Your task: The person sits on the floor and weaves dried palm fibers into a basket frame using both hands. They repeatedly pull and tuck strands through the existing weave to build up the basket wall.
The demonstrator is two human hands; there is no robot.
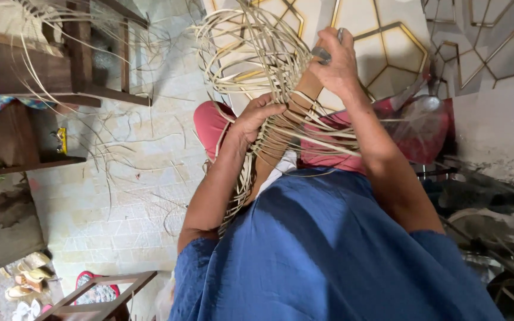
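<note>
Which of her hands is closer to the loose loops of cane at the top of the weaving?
Right. The right hand grips a tool beside the loose cane loops. The left hand sits lower, pressed on the woven strips.

Loose blue short-sleeved top (328, 249), pink trousers (212, 125), bare forearms, no jewellery visible

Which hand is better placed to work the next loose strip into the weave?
Right, likely. The right hand grips a metal tool at the top of the woven cane piece, beside the loose strips. The left hand is closed around the weave's middle, steadying it, so it isn't free.
</note>
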